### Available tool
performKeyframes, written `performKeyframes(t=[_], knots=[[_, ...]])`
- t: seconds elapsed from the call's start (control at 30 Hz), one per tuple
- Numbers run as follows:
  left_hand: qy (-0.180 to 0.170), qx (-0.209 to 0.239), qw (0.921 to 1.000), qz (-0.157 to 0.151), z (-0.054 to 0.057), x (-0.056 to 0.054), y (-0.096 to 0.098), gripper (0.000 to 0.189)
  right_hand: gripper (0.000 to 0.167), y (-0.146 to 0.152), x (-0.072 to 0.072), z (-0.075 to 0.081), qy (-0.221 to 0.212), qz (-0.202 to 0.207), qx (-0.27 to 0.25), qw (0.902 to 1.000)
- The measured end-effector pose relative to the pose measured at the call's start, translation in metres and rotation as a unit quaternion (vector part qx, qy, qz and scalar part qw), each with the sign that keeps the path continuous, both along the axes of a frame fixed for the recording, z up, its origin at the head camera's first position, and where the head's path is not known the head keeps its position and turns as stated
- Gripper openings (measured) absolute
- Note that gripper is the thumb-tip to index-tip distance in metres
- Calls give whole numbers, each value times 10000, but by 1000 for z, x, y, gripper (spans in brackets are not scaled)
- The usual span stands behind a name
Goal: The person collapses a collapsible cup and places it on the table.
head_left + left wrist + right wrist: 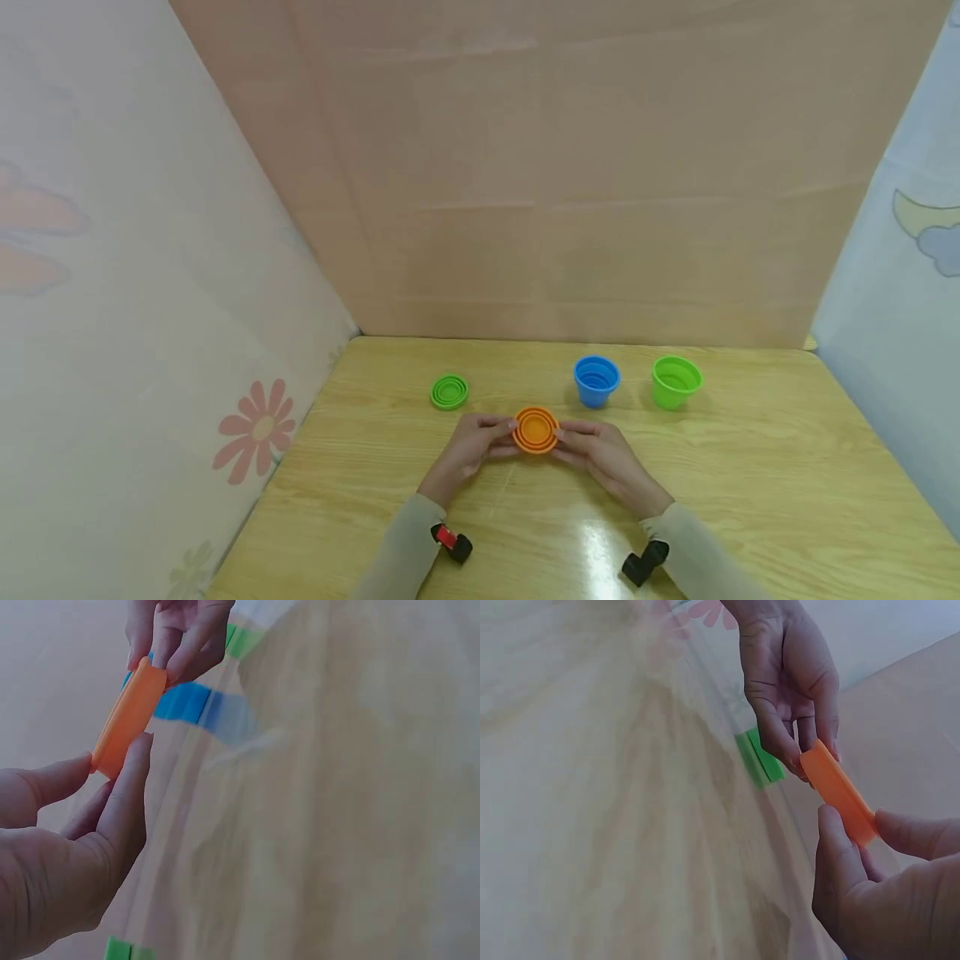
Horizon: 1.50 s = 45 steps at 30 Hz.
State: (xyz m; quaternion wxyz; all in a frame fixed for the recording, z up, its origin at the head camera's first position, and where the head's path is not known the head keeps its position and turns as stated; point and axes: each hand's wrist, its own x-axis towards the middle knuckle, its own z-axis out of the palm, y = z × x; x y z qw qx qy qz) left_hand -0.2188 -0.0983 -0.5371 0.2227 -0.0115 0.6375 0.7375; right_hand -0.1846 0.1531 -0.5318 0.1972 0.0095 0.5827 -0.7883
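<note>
An orange collapsible cup [536, 431], folded flat into rings, is held up between both hands above the table. My left hand [472, 448] pinches its left edge between thumb and fingers, and my right hand [604, 457] pinches the right edge in the same way. Seen edge-on in the left wrist view, the orange cup [129, 718] is a thin disc with a rim. The right wrist view also shows the orange cup [838, 792] with fingertips of both hands at its opposite ends.
A flattened green cup [449, 392] lies behind my left hand. Behind my right hand stand an expanded blue cup [596, 382] and, farther right, an expanded light green cup [676, 382]. The wooden table [360, 500] meets a tan backdrop and patterned side walls.
</note>
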Motion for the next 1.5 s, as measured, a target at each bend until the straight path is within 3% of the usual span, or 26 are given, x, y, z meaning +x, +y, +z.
performKeyframes(t=[0.37,0.6,0.73,0.9,1.2,1.4,1.5], knots=[[188,-647,9977,93,7,-37,-9,27,45,-28,-34,-3,-121,-629,369,9973],[237,-734,9967,249,9,-55,-9,28,40,-38,-51,3,-171,-1013,513,9934],[273,-839,9957,267,8,-59,-9,28,37,-42,-56,5,64,-1053,1098,9883],[372,-1045,9931,385,7,-62,-6,27,33,-46,-60,7,548,-961,2114,9711],[528,-1651,9828,643,11,-62,2,21,27,-49,-69,4,844,-1048,2895,9477],[870,-2350,9654,725,11,-63,5,17,24,-51,-69,2,1340,-1011,3592,9180],[1099,-2676,9544,731,11,-64,7,16,23,-50,-70,3,1613,-983,4058,8943]])
